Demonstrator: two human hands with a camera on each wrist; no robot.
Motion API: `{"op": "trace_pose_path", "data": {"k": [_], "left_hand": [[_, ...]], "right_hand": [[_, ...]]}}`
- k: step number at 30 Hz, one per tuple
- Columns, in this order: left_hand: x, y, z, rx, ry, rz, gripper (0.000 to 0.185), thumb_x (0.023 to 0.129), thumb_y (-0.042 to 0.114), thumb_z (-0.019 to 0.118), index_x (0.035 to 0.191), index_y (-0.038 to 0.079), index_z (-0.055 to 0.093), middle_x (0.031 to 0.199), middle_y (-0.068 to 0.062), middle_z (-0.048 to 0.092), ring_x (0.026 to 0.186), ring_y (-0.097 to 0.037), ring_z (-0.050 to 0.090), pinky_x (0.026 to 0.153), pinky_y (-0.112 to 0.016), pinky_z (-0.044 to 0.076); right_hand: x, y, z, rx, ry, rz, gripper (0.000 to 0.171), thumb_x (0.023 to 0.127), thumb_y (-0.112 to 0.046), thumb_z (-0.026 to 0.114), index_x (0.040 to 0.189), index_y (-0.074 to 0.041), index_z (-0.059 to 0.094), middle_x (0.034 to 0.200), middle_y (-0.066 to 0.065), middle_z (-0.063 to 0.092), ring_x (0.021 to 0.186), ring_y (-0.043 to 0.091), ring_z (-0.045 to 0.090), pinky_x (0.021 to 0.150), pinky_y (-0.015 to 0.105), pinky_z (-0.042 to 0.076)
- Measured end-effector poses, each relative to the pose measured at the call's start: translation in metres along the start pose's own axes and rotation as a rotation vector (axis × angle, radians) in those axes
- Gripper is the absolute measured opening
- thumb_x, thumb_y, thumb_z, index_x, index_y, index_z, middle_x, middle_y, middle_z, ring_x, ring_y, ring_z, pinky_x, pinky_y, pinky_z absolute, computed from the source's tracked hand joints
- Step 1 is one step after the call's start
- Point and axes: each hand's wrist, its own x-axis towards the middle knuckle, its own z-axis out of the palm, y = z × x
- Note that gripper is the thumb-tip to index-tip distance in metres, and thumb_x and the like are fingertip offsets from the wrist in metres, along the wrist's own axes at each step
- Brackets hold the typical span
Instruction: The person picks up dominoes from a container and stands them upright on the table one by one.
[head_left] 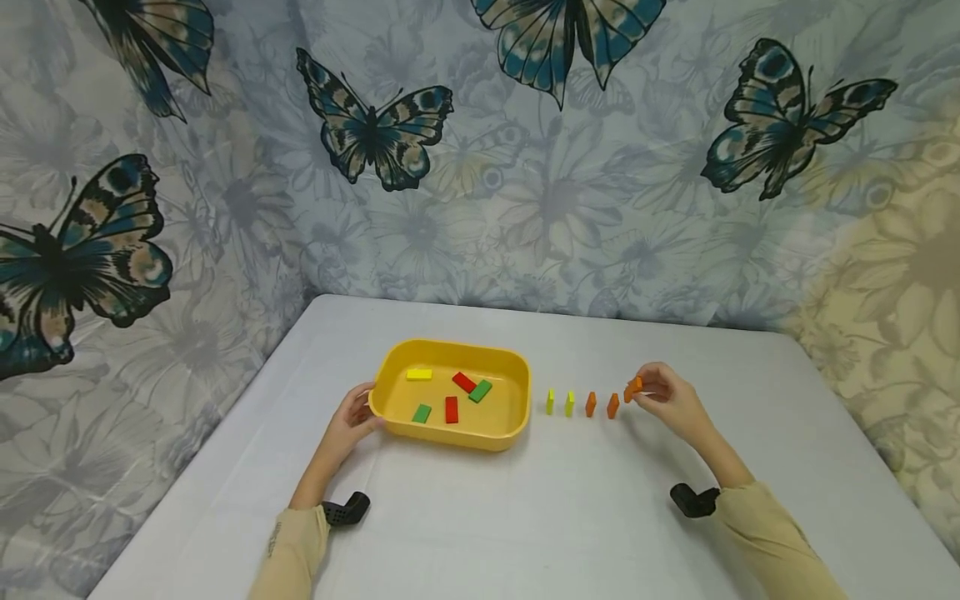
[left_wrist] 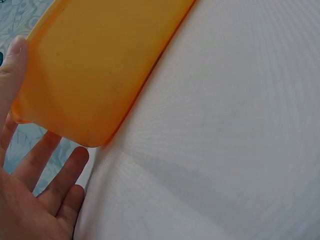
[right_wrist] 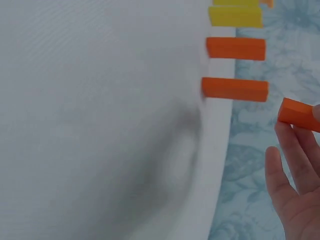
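A yellow tray [head_left: 390,387] sits left of the table's middle and holds two red, two green and one yellow block [head_left: 419,374]. My left hand [head_left: 358,417] rests against the tray's left wall [left_wrist: 90,65], its fingers [left_wrist: 50,165] straight and the thumb along the side. To the right of the tray a row of blocks stands on end: two yellow [head_left: 550,402] and two orange [head_left: 612,406]. My right hand [head_left: 643,390] pinches another orange block [head_left: 633,387] just right of the row, held slightly above the table [right_wrist: 297,114] beside the last standing orange block [right_wrist: 235,89].
The table [head_left: 525,517] is covered in a white cloth, with butterfly-patterned fabric hung behind and at both sides. Black wrist mounts [head_left: 345,510] sit on both forearms. Bare cloth lies in front of the tray and to the right of the row.
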Motion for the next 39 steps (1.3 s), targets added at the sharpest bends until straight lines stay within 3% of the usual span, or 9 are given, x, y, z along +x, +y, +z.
{"op": "trace_pose_path", "data": {"k": [6, 9, 17, 25, 33, 39], "left_hand": [[-0.001, 0.002, -0.001, -0.005, -0.003, 0.002, 0.061, 0.080, 0.012, 0.068, 0.133, 0.009, 0.036, 0.130, -0.015, 0.044, 0.103, -0.032, 0.046, 0.083, -0.022, 0.037], [0.000, 0.003, -0.001, -0.011, -0.006, 0.009, 0.061, 0.081, 0.012, 0.067, 0.133, 0.009, 0.036, 0.130, -0.015, 0.045, 0.102, -0.030, 0.047, 0.083, -0.022, 0.038], [-0.001, 0.006, 0.000, -0.024, -0.020, 0.018, 0.061, 0.081, 0.008, 0.066, 0.134, 0.008, 0.035, 0.129, -0.017, 0.045, 0.104, -0.032, 0.047, 0.083, -0.025, 0.039], [0.001, 0.006, 0.001, -0.008, -0.009, 0.014, 0.062, 0.081, 0.011, 0.067, 0.134, 0.008, 0.035, 0.129, -0.016, 0.046, 0.103, -0.030, 0.048, 0.084, -0.027, 0.038], [-0.002, 0.009, 0.003, -0.023, -0.018, 0.002, 0.061, 0.082, 0.006, 0.065, 0.134, 0.006, 0.034, 0.130, -0.018, 0.044, 0.105, -0.033, 0.046, 0.085, -0.029, 0.038], [0.000, 0.004, 0.002, -0.004, -0.013, 0.006, 0.062, 0.082, 0.012, 0.066, 0.134, 0.008, 0.034, 0.130, -0.016, 0.044, 0.104, -0.029, 0.047, 0.085, -0.030, 0.038]], "right_hand": [[-0.004, 0.013, 0.002, -0.086, -0.055, 0.071, 0.027, 0.079, 0.009, 0.061, 0.102, 0.006, 0.049, 0.093, 0.018, 0.058, 0.085, 0.032, 0.059, 0.069, 0.029, 0.049], [-0.006, 0.018, 0.003, -0.124, -0.083, 0.092, 0.027, 0.077, 0.011, 0.062, 0.100, 0.005, 0.048, 0.092, 0.018, 0.058, 0.085, 0.036, 0.058, 0.070, 0.037, 0.049], [-0.008, 0.024, 0.003, -0.214, -0.149, 0.098, 0.028, 0.076, 0.014, 0.060, 0.099, 0.006, 0.046, 0.091, 0.018, 0.056, 0.085, 0.038, 0.058, 0.069, 0.042, 0.047], [-0.009, 0.025, 0.001, -0.214, -0.162, 0.135, 0.035, 0.076, 0.013, 0.060, 0.106, 0.010, 0.043, 0.094, 0.023, 0.055, 0.086, 0.039, 0.057, 0.071, 0.043, 0.047], [-0.008, 0.025, -0.003, -0.203, -0.203, 0.164, 0.049, 0.077, 0.003, 0.066, 0.117, 0.012, 0.040, 0.099, 0.025, 0.053, 0.090, 0.040, 0.055, 0.073, 0.043, 0.047], [0.003, 0.017, -0.004, -0.217, -0.208, 0.205, 0.062, 0.080, -0.009, 0.067, 0.126, 0.012, 0.032, 0.109, 0.029, 0.048, 0.098, 0.042, 0.050, 0.078, 0.050, 0.042]]}}
